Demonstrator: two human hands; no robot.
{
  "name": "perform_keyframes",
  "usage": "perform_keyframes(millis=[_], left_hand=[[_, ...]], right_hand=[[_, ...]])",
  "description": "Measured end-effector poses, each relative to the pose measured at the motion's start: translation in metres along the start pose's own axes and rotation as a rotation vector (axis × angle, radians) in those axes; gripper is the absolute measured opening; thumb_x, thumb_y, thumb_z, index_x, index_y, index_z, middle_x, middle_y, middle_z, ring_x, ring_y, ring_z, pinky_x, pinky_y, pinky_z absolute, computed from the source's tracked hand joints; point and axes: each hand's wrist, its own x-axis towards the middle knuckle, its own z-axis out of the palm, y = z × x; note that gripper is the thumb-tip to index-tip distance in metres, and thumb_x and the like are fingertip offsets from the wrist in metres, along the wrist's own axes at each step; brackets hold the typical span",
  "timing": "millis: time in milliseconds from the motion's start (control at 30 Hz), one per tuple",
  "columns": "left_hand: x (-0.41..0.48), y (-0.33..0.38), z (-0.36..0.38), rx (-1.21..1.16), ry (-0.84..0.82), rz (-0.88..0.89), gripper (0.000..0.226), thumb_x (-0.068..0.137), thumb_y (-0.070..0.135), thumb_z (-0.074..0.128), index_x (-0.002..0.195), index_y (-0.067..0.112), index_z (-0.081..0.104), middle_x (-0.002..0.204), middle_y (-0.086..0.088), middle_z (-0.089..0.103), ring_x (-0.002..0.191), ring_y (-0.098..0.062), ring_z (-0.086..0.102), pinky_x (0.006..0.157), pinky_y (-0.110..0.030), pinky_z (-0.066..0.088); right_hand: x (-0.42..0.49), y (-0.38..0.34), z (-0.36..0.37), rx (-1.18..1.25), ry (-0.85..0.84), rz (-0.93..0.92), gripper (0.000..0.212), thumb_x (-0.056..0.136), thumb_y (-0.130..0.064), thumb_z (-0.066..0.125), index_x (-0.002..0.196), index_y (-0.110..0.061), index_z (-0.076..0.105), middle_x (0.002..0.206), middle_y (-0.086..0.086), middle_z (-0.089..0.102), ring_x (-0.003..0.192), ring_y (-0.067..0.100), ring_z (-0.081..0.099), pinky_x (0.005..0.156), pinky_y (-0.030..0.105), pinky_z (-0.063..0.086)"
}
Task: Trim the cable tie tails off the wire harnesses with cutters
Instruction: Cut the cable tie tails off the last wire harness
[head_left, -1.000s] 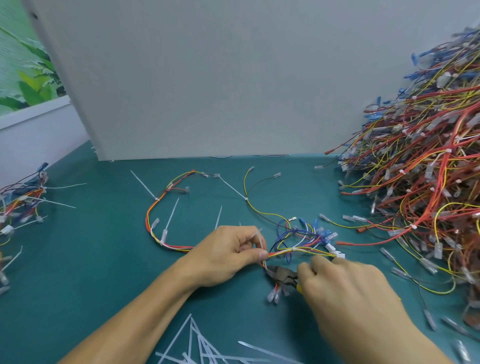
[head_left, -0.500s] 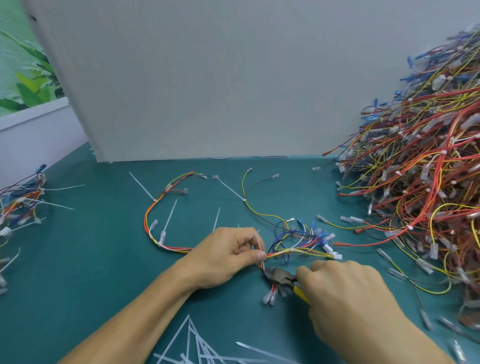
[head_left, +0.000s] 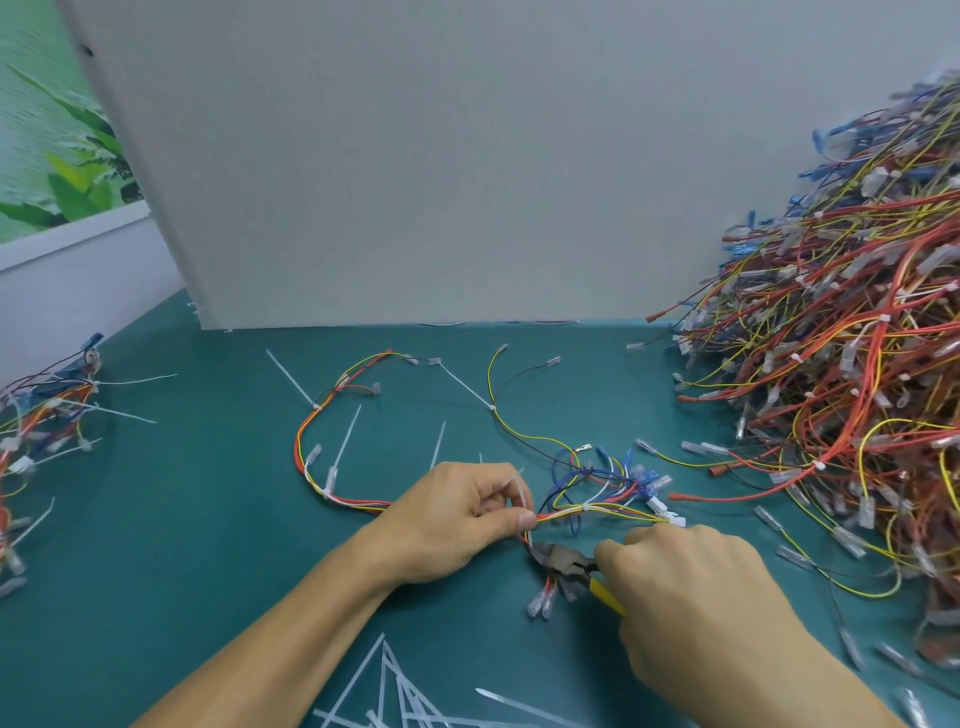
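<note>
A wire harness of red, yellow, white and blue wires lies looped on the teal table, with several white cable tie tails sticking out. My left hand pinches the bundle near its middle, and a white tie tail stands up by its fingers. My right hand grips the yellow handles of the cutters. Their dark jaws point left and sit just below my left thumb, against the bundle.
A large heap of harnesses fills the right side. A smaller pile with uncut ties lies at the left edge. Cut tie tails are scattered near the front edge. A grey panel stands behind.
The cutters have crept left and up to the bundle under my left thumb. My left hand has kept its pinch and hardly moved.
</note>
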Motion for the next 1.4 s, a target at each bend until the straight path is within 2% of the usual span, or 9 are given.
perform_keyframes(millis=[233, 333, 500, 700, 833, 933, 1167, 1300, 1400], left_hand=[[0.000, 0.000, 0.000, -0.001, 0.019, 0.019, 0.012, 0.089, 0.023, 0.066, 0.078, 0.020, 0.063, 0.048, 0.010, 0.031, 0.051, -0.008, 0.028, 0.051, -0.015, 0.027], [0.000, 0.000, 0.000, -0.011, 0.017, 0.025, 0.012, 0.089, 0.023, 0.066, 0.078, 0.019, 0.063, 0.048, 0.010, 0.031, 0.051, -0.008, 0.027, 0.051, -0.015, 0.026], [0.001, -0.004, 0.000, -0.079, 0.040, 0.000, 0.012, 0.090, 0.022, 0.065, 0.080, 0.016, 0.063, 0.052, 0.010, 0.032, 0.053, -0.010, 0.028, 0.053, -0.019, 0.027], [0.005, -0.004, -0.001, -0.533, 0.181, -0.061, 0.013, 0.083, 0.025, 0.052, 0.075, 0.014, 0.049, 0.062, -0.001, 0.042, 0.056, -0.012, 0.039, 0.058, -0.019, 0.040], [0.013, 0.001, -0.009, -0.842, 0.416, -0.037, 0.016, 0.083, 0.017, 0.046, 0.068, 0.010, 0.042, 0.058, -0.001, 0.041, 0.054, -0.016, 0.042, 0.053, -0.024, 0.041], [0.016, 0.005, -0.018, -0.923, 0.494, -0.106, 0.026, 0.096, 0.003, 0.033, 0.074, 0.009, 0.045, 0.057, -0.002, 0.048, 0.052, -0.016, 0.046, 0.045, -0.023, 0.037], [0.016, 0.002, -0.024, -0.710, 0.508, -0.335, 0.024, 0.085, -0.004, 0.036, 0.084, 0.009, 0.056, 0.053, 0.004, 0.038, 0.041, -0.008, 0.023, 0.039, -0.020, 0.021], [0.016, -0.003, -0.022, -0.330, 0.489, -0.353, 0.017, 0.086, 0.007, 0.055, 0.076, 0.013, 0.067, 0.046, 0.015, 0.047, 0.036, -0.003, 0.034, 0.039, -0.016, 0.029], [0.015, -0.009, -0.019, -0.055, 0.452, -0.415, 0.018, 0.089, 0.017, 0.057, 0.077, 0.010, 0.069, 0.067, 0.003, 0.066, 0.051, -0.012, 0.041, 0.054, -0.023, 0.036]], right_hand=[[0.000, 0.001, -0.001, 0.004, -0.003, 0.004, 0.015, 0.087, -0.023, 0.050, 0.091, -0.028, 0.035, 0.115, -0.001, 0.056, 0.107, 0.029, 0.057, 0.049, 0.028, 0.019], [0.000, 0.002, -0.003, 0.026, 0.009, 0.008, 0.014, 0.085, -0.025, 0.051, 0.090, -0.028, 0.038, 0.111, 0.000, 0.057, 0.102, 0.031, 0.056, 0.061, 0.032, 0.030], [0.001, 0.003, -0.005, 0.084, 0.028, -0.018, 0.008, 0.082, -0.028, 0.050, 0.086, -0.024, 0.044, 0.074, -0.001, 0.036, 0.079, 0.032, 0.037, 0.057, 0.030, 0.030], [0.003, 0.020, -0.016, 0.348, 0.032, -0.143, 0.011, 0.080, -0.028, 0.051, 0.083, -0.021, 0.043, 0.073, -0.005, 0.042, 0.082, 0.021, 0.044, 0.058, 0.022, 0.034], [0.011, 0.024, -0.027, 0.415, 0.106, -0.169, 0.014, 0.090, -0.032, 0.052, 0.100, -0.024, 0.048, 0.096, -0.009, 0.050, 0.092, 0.017, 0.049, 0.081, 0.034, 0.043], [0.027, 0.022, -0.033, 0.406, 0.153, -0.103, 0.015, 0.093, -0.037, 0.049, 0.094, -0.023, 0.045, 0.090, -0.008, 0.049, 0.090, 0.021, 0.049, 0.077, 0.037, 0.042], [0.068, -0.003, -0.014, 0.719, 0.219, 0.072, 0.006, 0.090, -0.026, 0.051, 0.093, -0.022, 0.052, 0.092, 0.000, 0.063, 0.090, 0.026, 0.054, 0.078, 0.038, 0.049], [0.073, -0.005, -0.004, 0.782, 0.201, 0.117, 0.011, 0.087, -0.031, 0.055, 0.086, -0.022, 0.049, 0.090, -0.003, 0.062, 0.088, 0.023, 0.056, 0.077, 0.039, 0.049], [0.072, -0.003, -0.001, 0.814, 0.170, 0.106, 0.012, 0.086, -0.032, 0.058, 0.085, -0.024, 0.049, 0.089, -0.003, 0.064, 0.087, 0.020, 0.058, 0.077, 0.037, 0.049]])
